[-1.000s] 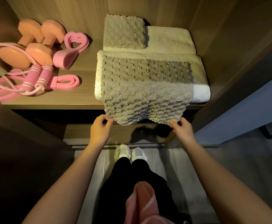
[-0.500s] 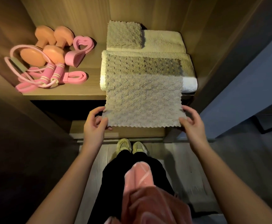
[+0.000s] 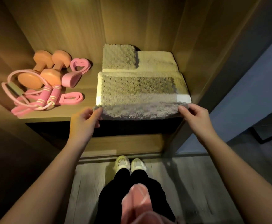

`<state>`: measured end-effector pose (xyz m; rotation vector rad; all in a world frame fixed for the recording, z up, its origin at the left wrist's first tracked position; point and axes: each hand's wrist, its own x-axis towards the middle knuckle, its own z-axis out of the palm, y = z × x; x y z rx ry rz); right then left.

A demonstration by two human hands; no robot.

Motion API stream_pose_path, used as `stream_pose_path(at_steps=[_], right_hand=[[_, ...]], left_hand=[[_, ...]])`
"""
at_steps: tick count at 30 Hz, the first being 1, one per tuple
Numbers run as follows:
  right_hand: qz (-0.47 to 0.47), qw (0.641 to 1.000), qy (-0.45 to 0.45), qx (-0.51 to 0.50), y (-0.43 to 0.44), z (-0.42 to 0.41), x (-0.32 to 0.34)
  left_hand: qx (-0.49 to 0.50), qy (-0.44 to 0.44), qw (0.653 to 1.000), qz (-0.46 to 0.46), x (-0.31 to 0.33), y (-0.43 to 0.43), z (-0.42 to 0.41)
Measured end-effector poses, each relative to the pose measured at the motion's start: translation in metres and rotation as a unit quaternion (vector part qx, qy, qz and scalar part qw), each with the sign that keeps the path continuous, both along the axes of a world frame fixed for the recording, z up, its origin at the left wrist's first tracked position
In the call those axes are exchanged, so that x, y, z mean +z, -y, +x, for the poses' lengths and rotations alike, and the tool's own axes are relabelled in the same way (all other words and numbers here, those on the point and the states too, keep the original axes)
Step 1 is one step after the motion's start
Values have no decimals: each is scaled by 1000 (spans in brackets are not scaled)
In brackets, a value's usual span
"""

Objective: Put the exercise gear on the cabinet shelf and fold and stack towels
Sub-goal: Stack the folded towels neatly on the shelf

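A grey textured towel (image 3: 138,92) lies over a folded white towel (image 3: 183,98) at the right front of the cabinet shelf (image 3: 56,114). My left hand (image 3: 85,120) pinches its near left corner and my right hand (image 3: 194,118) pinches its near right corner, the near edge lifted to shelf height. Behind, a small folded grey towel (image 3: 119,56) sits on a folded cream towel (image 3: 158,61). On the left of the shelf lie two orange dumbbells (image 3: 48,70), a pink heart-shaped trainer (image 3: 76,71), a pink jump rope (image 3: 46,96) and a pink resistance band (image 3: 71,98).
Wooden cabinet walls close in the shelf at the back and both sides. A lower shelf (image 3: 124,143) sits below in shadow. My legs and pale shoes (image 3: 130,164) stand on the grey floor before the cabinet. A pink cloth (image 3: 137,202) hangs at my front.
Both hands have raised the hanging near edge of the grey towel from below the shelf up to the shelf's front edge, folding it back toward the stack.
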<state>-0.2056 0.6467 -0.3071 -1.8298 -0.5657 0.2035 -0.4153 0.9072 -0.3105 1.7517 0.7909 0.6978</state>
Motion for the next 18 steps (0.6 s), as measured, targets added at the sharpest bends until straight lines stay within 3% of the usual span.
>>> stream_pose_path(at_steps=[4,13,18], right_hand=[[-37,995,70,-54,-33,27,10],[-98,986,-12,-132,-94,90,15],[-226,969,45,-91,-111,106,11]], left_hand=[[36,-33,988,143,12,-26,39],[65,-95,974,198,17,-84,118],[35,-149,951,268,4,-100,129]])
